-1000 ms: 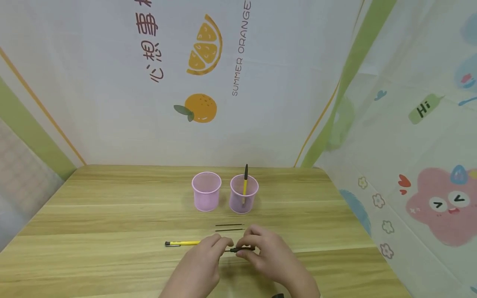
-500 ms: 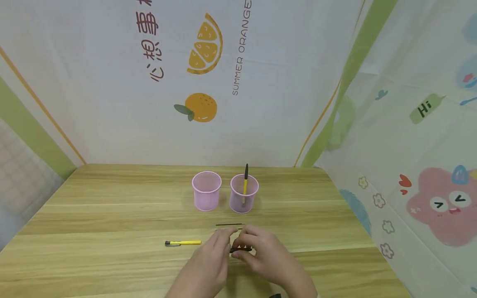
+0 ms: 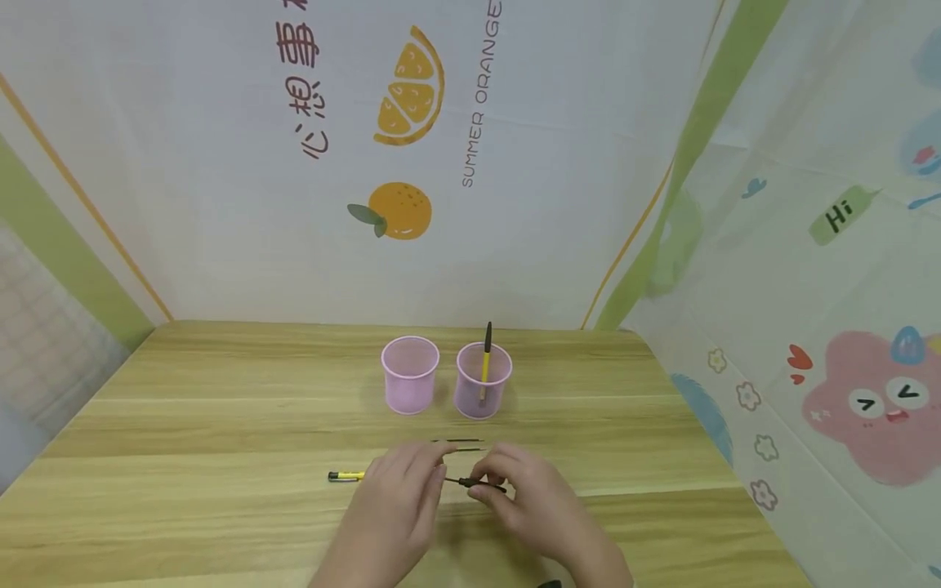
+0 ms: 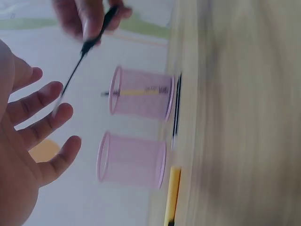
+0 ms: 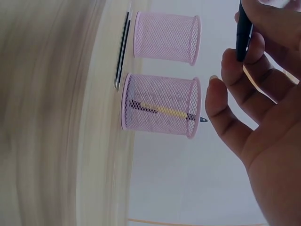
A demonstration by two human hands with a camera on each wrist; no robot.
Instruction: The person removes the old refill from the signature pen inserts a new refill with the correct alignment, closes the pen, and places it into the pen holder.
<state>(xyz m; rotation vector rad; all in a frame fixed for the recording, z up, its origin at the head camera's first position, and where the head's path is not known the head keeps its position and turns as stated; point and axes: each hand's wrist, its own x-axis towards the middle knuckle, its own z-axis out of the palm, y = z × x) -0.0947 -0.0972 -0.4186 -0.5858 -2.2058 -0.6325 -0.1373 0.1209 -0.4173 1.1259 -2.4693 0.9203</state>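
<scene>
My right hand (image 3: 535,505) pinches a black pen grip section (image 3: 479,484) between thumb and fingers. A thin dark refill (image 4: 74,73) sticks out of it to the left. My left hand (image 3: 393,502) is beside the refill's free end with its fingers spread. In the left wrist view that end reaches the fingertips (image 4: 63,113); whether they touch is unclear. A yellow pen barrel (image 3: 345,476) with a black clip end lies on the table, partly behind my left hand in the head view.
Two thin dark refills (image 3: 470,449) lie side by side beyond the hands. Behind them stand two pink mesh cups, the left one (image 3: 409,392) and the right one (image 3: 470,404), which holds a yellow and black pen (image 3: 487,359). A dark object (image 3: 550,584) shows at the bottom edge.
My left hand has shifted left, away from the right hand, so the refill shows between them again. It now covers part of the yellow barrel. The right hand keeps its pinch.
</scene>
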